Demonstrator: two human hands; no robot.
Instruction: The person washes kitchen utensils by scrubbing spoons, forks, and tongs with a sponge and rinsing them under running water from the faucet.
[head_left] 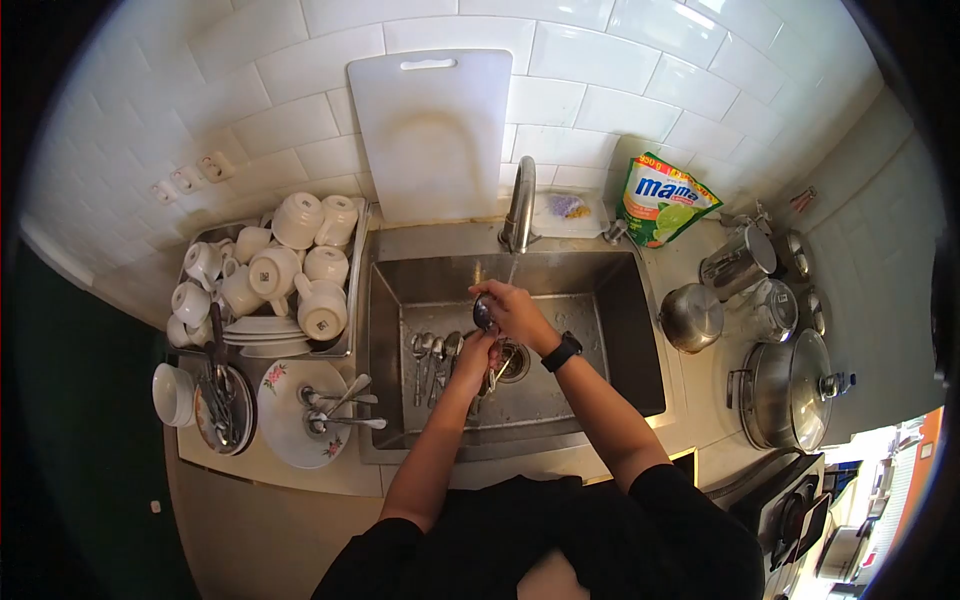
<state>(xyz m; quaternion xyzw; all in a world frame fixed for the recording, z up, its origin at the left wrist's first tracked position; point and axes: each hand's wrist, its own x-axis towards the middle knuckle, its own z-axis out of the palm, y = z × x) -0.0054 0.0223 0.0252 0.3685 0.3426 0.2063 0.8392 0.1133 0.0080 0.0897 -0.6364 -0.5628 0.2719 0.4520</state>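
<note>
Over the metal sink (630,335), a spoon (483,312) is between my two hands with its dark, shiny bowl upward. My left hand (475,356) is closed around it lower down. Bent fingers of my right hand (514,313) grip the bowl end, just below the faucet (522,205). Several spoons (428,362) lie on the sink floor left of my hands. Beneath my left hand, a thin shiny piece (499,372) shows near the drain (514,362); its kind cannot be made out.
Left of the sink stand a rack of white cups (272,275), stacked plates (265,338), and a flowered plate (285,440) bearing cutlery (345,403). A cutting board (430,130) leans behind. A Mama pouch (662,200), metal pot (692,318) and lidded pot (790,390) stand right.
</note>
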